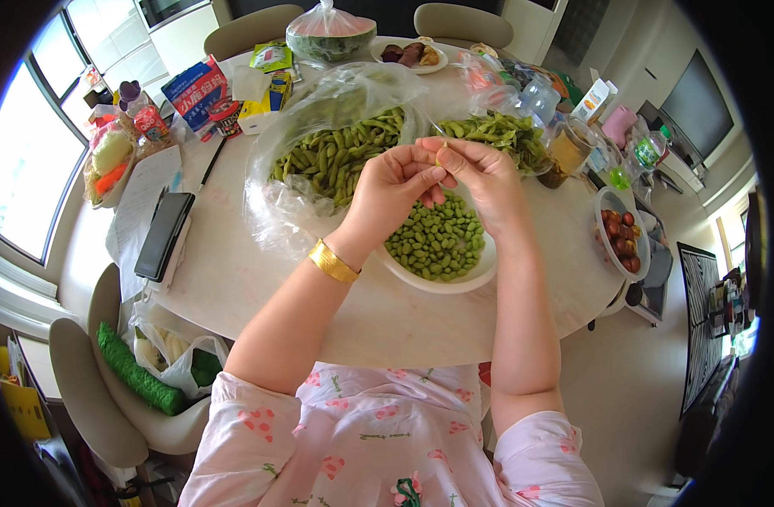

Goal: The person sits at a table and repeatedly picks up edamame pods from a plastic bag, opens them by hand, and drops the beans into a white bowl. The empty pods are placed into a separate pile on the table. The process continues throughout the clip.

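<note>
Above a white bowl (451, 287) of shelled green soybeans (434, 244), my left hand (396, 177) and my right hand (482, 174) meet at the fingertips. Pinched between them is a small yellowish-green soybean pod (442, 154), mostly covered by the fingers. A gold bracelet (334, 261) circles my left wrist. Beyond my left hand lies an open clear plastic bag (266, 206) with whole green soybean pods (336, 155) in it. Behind my right hand is a heap of flattened, lighter green pods (498, 136), seemingly hulls.
At left lie a black phone (165, 234), papers (142, 203) and a black pen (212, 165). Wrapped watermelon (330, 44) and a plate (432, 67) of food stand at the far side. A glass cup (567, 149) and a bowl of red fruit (622, 237) are on the right.
</note>
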{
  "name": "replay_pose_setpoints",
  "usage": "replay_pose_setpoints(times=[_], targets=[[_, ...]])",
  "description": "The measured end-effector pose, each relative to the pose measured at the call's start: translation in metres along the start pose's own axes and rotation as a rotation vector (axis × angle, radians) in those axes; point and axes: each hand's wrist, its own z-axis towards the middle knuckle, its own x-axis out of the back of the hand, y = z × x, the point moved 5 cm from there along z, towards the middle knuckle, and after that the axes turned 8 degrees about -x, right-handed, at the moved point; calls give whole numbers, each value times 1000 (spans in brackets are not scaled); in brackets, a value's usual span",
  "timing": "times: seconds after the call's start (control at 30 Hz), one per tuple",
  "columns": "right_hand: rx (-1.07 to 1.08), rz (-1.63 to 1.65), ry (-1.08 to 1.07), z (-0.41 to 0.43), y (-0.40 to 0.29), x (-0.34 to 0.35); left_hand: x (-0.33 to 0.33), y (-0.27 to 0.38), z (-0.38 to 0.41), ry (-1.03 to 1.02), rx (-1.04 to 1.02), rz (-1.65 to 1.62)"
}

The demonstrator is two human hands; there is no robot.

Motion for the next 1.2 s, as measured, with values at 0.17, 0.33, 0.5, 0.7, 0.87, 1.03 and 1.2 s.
replay_pose_setpoints(times=[0.17,0.33,0.5,0.7,0.87,1.03,1.2], targets=[[37,13,5,2,3,-5,0,1,-2,71,-28,-20],[61,-62,77,0,1,-4,0,2,-2,109,-30,91],[96,-107,109,-1,-2,-4,-2,3,-3,116,-62,77],[92,-117,83,-1,-3,-1,-1,1,-3,119,-85,108],[18,-43,154,-2,-5,14,2,-2,0,136,-113,106],[29,-49,129,-3,-6,18,0,-3,0,100,-92,128],[24,-148,85,-3,-5,16,-2,4,-3,30,-114,375]])
